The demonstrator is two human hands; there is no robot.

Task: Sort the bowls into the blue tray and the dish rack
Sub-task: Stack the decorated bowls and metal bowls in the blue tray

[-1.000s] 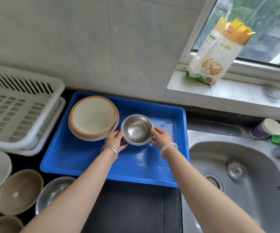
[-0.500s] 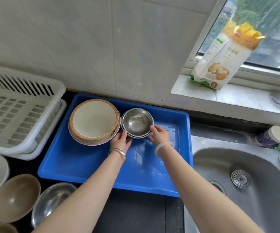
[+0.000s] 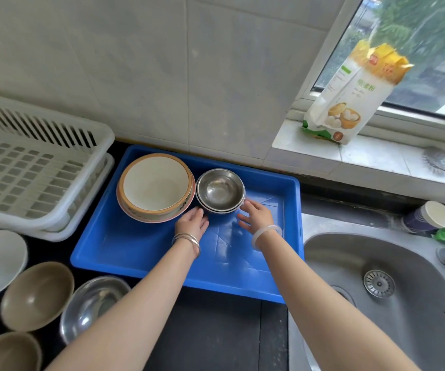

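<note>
Both hands are spread, fingers loose: the left hand [image 3: 192, 220] and right hand [image 3: 256, 215] flank the near edge of the stacked steel bowls [image 3: 220, 189], fingertips at the rim, gripping nothing. That stack sits inside the blue tray [image 3: 146, 245], touching the cream bowl stack [image 3: 156, 187]. The white dish rack [image 3: 36, 170] stands left, empty. More bowls [image 3: 37, 295] wait on the desk.

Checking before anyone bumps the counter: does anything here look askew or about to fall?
The flour bag on the windowsill leans hard to the right and looks tippy. The bowls in the blue tray sit level.
</note>
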